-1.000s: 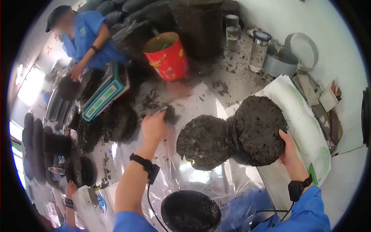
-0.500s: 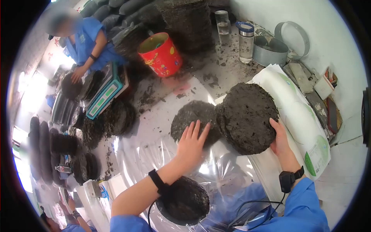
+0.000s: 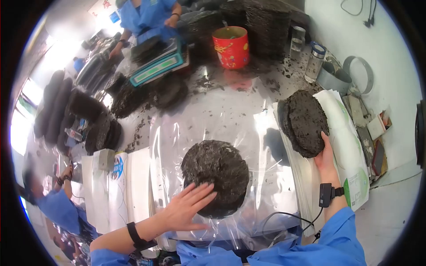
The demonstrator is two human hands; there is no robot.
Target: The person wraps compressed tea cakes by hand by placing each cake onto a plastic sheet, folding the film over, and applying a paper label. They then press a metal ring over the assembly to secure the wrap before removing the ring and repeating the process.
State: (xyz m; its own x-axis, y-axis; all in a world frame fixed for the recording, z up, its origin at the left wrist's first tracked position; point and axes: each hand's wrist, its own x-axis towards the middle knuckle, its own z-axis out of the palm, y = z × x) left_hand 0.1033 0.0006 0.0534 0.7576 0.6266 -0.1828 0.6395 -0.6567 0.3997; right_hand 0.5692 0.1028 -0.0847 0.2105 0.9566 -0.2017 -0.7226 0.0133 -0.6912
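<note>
A dark round cake [image 3: 217, 170] of pressed, leafy-looking material lies on clear plastic film [image 3: 191, 119] in front of me. My left hand [image 3: 191, 206] rests on its lower left edge, fingers spread and holding nothing. On the right, a stack of similar dark discs [image 3: 307, 122] is tilted on its edge over white sheets. My right hand [image 3: 325, 153] grips that stack at its lower right, with the thumb on the face and the other fingers hidden behind it.
A red bucket [image 3: 230, 51], a teal scale [image 3: 157, 68], glass bottles [image 3: 314, 62] and metal rings [image 3: 333, 77] stand farther back. White bags [image 3: 350, 146] lie at right. A co-worker [image 3: 146, 17] is behind the scale; another person [image 3: 62, 204] is at lower left.
The single cake beneath my left hand now lies nearer to me on the film, over where another disc lay. My right hand and its stack are farther right, apart from that cake. The view has shifted.
</note>
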